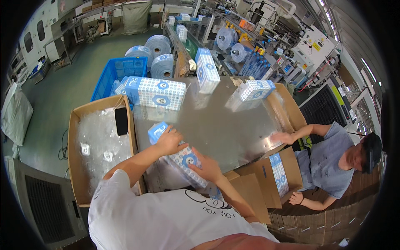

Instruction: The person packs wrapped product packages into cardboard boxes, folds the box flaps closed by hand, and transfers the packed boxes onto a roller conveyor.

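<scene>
A long box-shaped pack (pixel 181 160) with a blue-and-white printed pattern lies slantwise on the near side of the metal table (pixel 208 121). My left hand (pixel 169 141) is closed over its far part, near the plain blue end. On the right side of the same pack, my right hand (pixel 206 167) presses with bent fingers and the thumb along its top. Beyond my hands, similar packs rest on the table: one lying at the left (pixel 161 94), one in the middle (pixel 206 71) and one at the right (pixel 255 90).
To my left stands a cardboard box (pixel 72 154) of clear film with a dark phone (pixel 121 121) on it. Behind it are a blue crate (pixel 109 71) and printed film rolls (pixel 157 46). At right, a co-worker (pixel 337 154) reaches around an open carton (pixel 263 183) holding a pack.
</scene>
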`<action>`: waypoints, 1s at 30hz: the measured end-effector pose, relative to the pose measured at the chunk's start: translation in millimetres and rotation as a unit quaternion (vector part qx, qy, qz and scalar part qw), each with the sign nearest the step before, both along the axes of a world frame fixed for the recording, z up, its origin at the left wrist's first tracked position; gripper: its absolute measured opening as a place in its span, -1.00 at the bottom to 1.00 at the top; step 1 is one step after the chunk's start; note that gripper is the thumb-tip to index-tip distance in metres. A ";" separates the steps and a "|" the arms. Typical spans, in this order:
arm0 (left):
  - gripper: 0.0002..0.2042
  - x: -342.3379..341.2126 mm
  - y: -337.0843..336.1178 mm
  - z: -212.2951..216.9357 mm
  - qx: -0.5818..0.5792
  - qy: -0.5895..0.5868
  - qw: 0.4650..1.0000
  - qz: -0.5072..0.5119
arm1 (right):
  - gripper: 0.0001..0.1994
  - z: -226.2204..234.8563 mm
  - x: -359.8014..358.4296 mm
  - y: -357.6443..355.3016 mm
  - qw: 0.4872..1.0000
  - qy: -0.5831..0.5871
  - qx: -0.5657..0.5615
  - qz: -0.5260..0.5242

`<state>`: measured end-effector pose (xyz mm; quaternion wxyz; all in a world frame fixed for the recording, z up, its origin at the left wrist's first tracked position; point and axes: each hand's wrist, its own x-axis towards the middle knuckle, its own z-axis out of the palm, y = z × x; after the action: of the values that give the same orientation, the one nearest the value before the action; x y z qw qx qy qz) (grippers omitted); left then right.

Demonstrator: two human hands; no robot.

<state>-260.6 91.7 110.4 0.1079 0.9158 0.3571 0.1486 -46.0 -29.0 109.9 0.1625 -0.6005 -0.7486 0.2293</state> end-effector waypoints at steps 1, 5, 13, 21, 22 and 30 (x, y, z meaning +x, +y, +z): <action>-0.60 -0.7 8.5 -1.2 0.002 -0.002 1.000 0.001 | -0.32 -4.3 0.0 13.2 0.997 0.043 -0.058 0.002; -0.55 6.7 29.2 -21.4 -0.037 0.044 0.998 0.026 | -0.40 -38.0 44.9 104.4 0.950 0.203 -0.227 -0.065; -0.50 -14.5 32.6 10.5 -0.175 -0.091 0.952 -0.235 | -0.32 -14.0 108.0 318.7 0.959 -0.098 0.208 -0.165; -0.15 -36.3 26.1 6.4 -0.040 0.067 0.948 -0.307 | -0.11 12.5 144.5 172.7 0.980 -0.127 -0.057 -0.140; -0.15 -35.4 25.3 8.7 -0.044 0.063 0.945 -0.316 | -0.04 21.2 157.2 143.7 0.975 -0.110 -0.135 -0.138; -0.04 0.8 18.8 13.4 -0.060 0.047 0.958 -0.275 | 0.11 6.9 92.5 143.5 0.956 -0.210 0.035 -0.200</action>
<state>-259.9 110.5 123.8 0.1827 0.9764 0.1045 0.0478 46.5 114.4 116.7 0.0652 -0.7666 -0.6379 0.0344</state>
